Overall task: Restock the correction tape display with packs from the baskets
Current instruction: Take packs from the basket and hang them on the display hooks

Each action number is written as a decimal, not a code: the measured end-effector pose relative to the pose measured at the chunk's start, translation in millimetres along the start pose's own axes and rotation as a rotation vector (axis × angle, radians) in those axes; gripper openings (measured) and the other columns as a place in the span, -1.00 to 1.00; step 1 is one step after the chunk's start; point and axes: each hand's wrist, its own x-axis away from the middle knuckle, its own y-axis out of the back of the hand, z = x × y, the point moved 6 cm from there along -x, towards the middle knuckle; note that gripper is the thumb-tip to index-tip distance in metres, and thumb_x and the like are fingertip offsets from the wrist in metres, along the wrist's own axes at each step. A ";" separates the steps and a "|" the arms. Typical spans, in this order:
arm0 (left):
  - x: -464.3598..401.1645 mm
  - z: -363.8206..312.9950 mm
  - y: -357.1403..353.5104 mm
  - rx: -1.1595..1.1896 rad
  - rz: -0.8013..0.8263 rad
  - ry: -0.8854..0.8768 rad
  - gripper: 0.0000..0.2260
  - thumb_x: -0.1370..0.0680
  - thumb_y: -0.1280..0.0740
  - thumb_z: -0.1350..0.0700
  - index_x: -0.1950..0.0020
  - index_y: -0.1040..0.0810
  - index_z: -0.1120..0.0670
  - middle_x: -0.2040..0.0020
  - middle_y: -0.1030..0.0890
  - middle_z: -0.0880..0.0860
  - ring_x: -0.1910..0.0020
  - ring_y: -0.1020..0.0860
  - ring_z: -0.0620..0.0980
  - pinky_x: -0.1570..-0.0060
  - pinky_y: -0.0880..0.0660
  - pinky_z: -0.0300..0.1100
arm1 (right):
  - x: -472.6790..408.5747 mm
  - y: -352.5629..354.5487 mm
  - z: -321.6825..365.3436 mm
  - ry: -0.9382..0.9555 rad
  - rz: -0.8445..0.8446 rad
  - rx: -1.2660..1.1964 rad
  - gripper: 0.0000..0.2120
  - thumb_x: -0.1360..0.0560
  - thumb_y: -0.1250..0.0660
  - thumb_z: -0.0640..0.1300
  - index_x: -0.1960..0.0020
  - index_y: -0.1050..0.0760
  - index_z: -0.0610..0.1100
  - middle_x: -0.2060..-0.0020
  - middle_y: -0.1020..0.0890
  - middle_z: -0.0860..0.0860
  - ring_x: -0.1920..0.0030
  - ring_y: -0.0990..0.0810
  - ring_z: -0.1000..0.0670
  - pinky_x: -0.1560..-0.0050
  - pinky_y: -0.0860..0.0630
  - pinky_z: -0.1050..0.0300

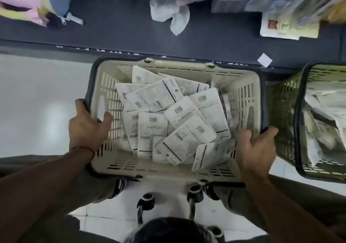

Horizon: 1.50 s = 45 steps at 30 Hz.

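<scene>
— What do we have at the far left?

— We see a pink and yellow plush toy (20,3) lying on the dark grey shelf (116,31), above a pale glossy tiled floor (37,100).

— And our left hand?

— Our left hand (87,128) grips the left rim of the cream slatted plastic shopping basket with the dark grey rim (243,93), thumb hooked inside the wall, fingers curled over the outer edge. A thin red thread bracelet (88,150) circles that wrist.

— Where are the packs?

— The flat white carded correction tape packs (176,119) lie in a loose overlapping heap on the basket floor, mostly back side up, barcodes showing.

— Below the basket?

— We make out black caps on metal legs (194,194), close under the near rim; what they belong to we cannot tell.

— Our right hand?

— Our right hand (255,149) clasps the basket's right rim near the front corner, thumb inside, fingers wrapped over the edge.

— Further right?

— A second slatted plastic basket, olive-tinted with a dark rim (299,123), stands just beside the first, holding more pale packets, blurred. Above it, a small white paper square (264,59) sits on the shelf edge.
</scene>
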 end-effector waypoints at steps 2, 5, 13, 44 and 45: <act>0.6 -2.2 -0.1 -0.017 0.011 -0.033 -0.57 -0.51 -0.31 -0.17 -0.19 -0.28 0.07 0.14 -0.60 0.16 0.18 -0.54 0.22 0.13 -0.53 0.09 | 3.3 -0.3 -0.5 -0.019 -0.023 0.008 -0.56 -0.48 -0.13 0.18 -0.19 -0.29 -0.13 0.01 -0.59 -0.26 0.04 -0.60 -0.32 0.04 -0.44 -0.11; 1.7 -8.7 2.0 -0.003 -0.002 -0.079 -0.57 -0.55 -0.31 -0.12 -0.26 -0.30 0.12 0.00 -0.61 0.24 0.10 -0.55 0.24 0.07 -0.55 0.11 | 6.2 0.6 2.0 -0.017 -0.025 0.075 -0.36 -0.52 -0.15 0.18 -0.44 -0.28 -0.23 -0.25 -0.54 -0.30 -0.18 -0.58 -0.37 -0.05 -0.40 -0.08; 26.6 -28.6 13.1 0.035 -0.124 -0.138 -0.38 -0.53 -0.44 0.03 -0.52 -0.27 0.13 -0.36 -0.45 0.27 -0.31 -0.47 0.31 -0.21 -0.46 0.22 | 47.1 -44.9 94.0 0.611 0.242 0.320 -0.47 -0.61 -0.38 0.09 -0.54 -0.38 0.02 -0.36 -0.55 -0.09 -0.40 -0.44 -0.20 -0.40 -0.32 -0.22; 130.7 -73.0 -62.1 1.080 0.600 0.263 -0.79 -0.66 -0.28 0.09 -0.19 -0.64 0.14 -0.10 -0.66 0.17 -0.09 -0.64 0.17 -0.20 -0.56 0.11 | 34.5 -27.6 31.7 0.560 0.520 0.440 -0.72 -0.51 -0.54 -0.07 -0.19 -0.59 0.03 -0.14 -0.53 0.09 -0.22 -0.57 0.01 -0.18 -0.51 0.11; 130.9 -74.1 -62.1 1.124 0.626 0.283 -0.77 -0.67 -0.28 0.05 -0.21 -0.64 0.11 -0.13 -0.69 0.16 -0.14 -0.65 0.19 -0.26 -0.54 0.16 | 31.3 -25.2 33.2 0.536 0.513 0.363 -0.77 -0.52 -0.54 -0.07 -0.13 -0.58 0.03 -0.09 -0.53 0.10 -0.16 -0.60 0.01 -0.09 -0.53 0.15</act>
